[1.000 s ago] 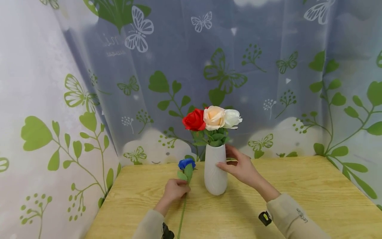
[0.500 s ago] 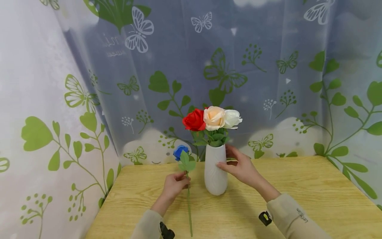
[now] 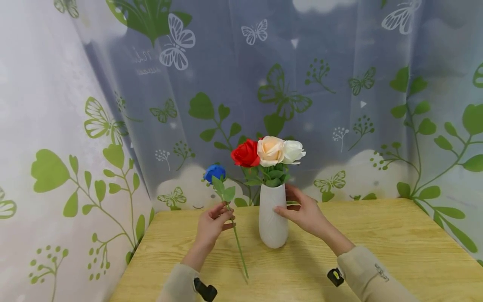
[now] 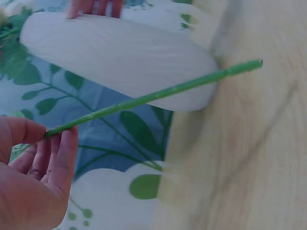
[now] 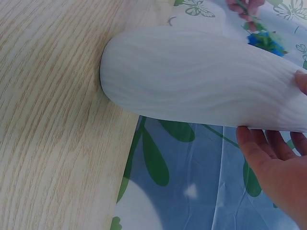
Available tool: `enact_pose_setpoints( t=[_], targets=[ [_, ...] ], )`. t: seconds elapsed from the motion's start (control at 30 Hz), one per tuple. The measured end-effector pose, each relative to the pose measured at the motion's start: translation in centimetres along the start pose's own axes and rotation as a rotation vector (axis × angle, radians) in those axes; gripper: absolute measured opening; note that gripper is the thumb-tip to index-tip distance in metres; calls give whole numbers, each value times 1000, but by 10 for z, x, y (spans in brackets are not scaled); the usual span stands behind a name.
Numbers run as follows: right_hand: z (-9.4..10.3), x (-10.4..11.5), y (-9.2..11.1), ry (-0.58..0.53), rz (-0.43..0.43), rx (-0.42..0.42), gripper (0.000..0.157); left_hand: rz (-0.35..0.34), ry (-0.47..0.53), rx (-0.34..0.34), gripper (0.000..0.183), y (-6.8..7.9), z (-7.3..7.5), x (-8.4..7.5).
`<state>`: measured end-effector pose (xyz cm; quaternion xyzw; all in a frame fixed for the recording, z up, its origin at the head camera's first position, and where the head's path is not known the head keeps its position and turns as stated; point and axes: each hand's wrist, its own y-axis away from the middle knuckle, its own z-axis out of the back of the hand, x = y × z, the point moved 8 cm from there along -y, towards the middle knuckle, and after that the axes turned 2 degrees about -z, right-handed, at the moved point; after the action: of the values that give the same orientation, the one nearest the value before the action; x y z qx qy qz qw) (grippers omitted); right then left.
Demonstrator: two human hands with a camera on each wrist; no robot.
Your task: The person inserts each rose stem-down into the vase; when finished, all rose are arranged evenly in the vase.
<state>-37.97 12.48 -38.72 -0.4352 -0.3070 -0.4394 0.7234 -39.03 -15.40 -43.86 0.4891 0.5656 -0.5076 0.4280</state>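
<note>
My left hand (image 3: 212, 223) pinches the green stem of a blue rose (image 3: 215, 173) between thumb and fingers. The bloom leans up and to the left, and the bare stem end (image 4: 244, 66) hangs free above the table. To its right stands a white ribbed vase (image 3: 272, 218), upright on the table. My right hand (image 3: 306, 212) grips the vase's right side below the rim, thumb in front and fingers round the back. Out of the vase rise a red rose (image 3: 245, 153), a peach rose (image 3: 271, 151) and a white rose (image 3: 293, 152) with green leaves.
The light wood-grain table (image 3: 362, 235) ends at the back against a blue-grey curtain (image 3: 226, 63) printed with leaves and butterflies. A pale printed curtain (image 3: 56, 126) hangs at the left side. Dark straps (image 3: 205, 289) sit at both cuffs.
My left hand has lifted the blue rose off the table, up and to the left, and its stem now slants. My right hand and the vase have stayed in place.
</note>
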Motion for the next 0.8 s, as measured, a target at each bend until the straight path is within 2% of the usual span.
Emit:
enact_pose_setpoints(
  t=[0.17, 0.43, 0.6, 0.8],
  targets=[
    [0, 1, 2, 3, -6, 0, 79, -39, 63, -66, 36, 1, 10, -23],
    [0, 0, 2, 4, 1, -2, 77, -114, 193, -93, 30, 3, 17, -64],
    [0, -1, 1, -10, -7, -1, 79, -150, 319, -133, 25, 3, 19, -84],
    [-1, -1, 0, -24, -5, 5, 79, -192, 471, -170, 26, 3, 21, -103]
  ],
)
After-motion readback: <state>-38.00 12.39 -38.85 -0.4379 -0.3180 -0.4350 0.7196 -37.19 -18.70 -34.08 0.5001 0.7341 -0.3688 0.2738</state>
